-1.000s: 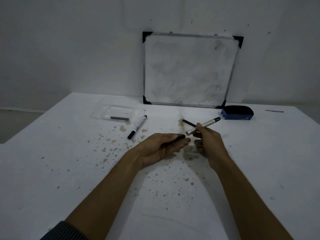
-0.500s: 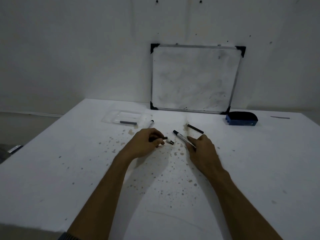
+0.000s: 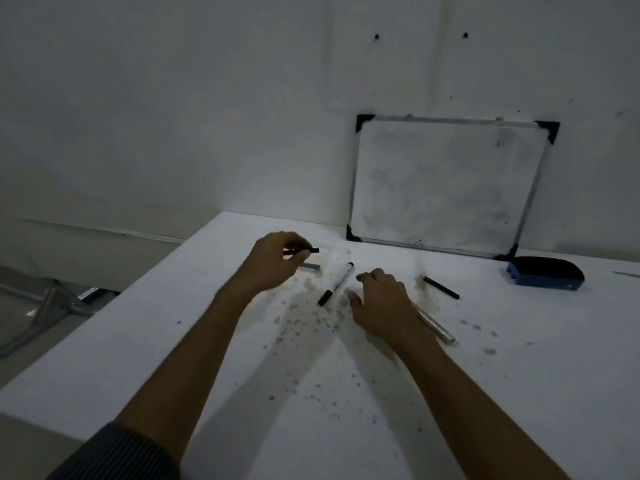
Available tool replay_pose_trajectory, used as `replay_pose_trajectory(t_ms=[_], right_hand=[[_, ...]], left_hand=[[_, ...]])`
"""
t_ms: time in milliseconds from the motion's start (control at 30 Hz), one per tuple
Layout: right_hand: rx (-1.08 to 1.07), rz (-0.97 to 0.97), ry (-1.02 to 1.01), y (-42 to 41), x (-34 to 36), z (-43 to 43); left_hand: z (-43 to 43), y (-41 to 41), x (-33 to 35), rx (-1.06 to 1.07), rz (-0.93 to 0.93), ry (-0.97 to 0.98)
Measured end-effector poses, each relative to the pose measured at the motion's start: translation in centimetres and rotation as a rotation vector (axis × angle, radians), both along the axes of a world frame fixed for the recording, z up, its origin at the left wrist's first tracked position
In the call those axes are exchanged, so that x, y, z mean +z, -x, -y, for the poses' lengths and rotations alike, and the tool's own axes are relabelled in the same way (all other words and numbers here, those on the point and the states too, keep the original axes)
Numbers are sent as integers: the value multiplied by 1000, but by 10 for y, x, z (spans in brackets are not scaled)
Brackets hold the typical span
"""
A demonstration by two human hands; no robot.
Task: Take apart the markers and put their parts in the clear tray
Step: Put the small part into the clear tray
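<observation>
The left hand [image 3: 275, 263], pinching a black marker part [image 3: 302, 251], has moved from near centre to the clear tray [image 3: 341, 253] at far left; deposit appears imminent. The right hand [image 3: 384, 304] has released the silver barrel [image 3: 437, 329] and lies relaxed over it on the surface [image 3: 381, 410].

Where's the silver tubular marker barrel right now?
Head view, right of centre on the white table: the silver tubular marker barrel lies slanted, far end hidden behind the right hand, thin black stick just beyond it.
</observation>
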State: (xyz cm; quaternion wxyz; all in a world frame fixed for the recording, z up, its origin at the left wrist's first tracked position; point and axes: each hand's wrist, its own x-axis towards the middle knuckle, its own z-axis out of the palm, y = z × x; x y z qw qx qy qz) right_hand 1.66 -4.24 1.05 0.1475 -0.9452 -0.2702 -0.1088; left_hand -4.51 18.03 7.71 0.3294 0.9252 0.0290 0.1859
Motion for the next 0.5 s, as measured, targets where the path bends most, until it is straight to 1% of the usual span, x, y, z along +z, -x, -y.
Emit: replay_pose_trajectory(t_ms=[67,100,167,233,300,400,500], right_hand=[[-43,5,78,-12,-6,-19],[-66,24,85,-15,-13,-27],[-108,65,55,-16,-27,-38],[-158,131,-17,-15,-39,-41],[-188,154,-38,-15,-42,-42],[-207,166,-45,-17,-41,-43],[-208,177,-41,-18,-41,-44]], left_hand=[[-18,-24,13,28,-15,-14],[-27,-36,18,35,-29,-32],[-43,-64,23,21,-83,-101],[-52,-92,23,-10,-171,-204],[-57,-115,17,-42,-261,-292],[-55,-138,6,-92,-368,-350],[-52,-151,-7,-114,-398,-389]])
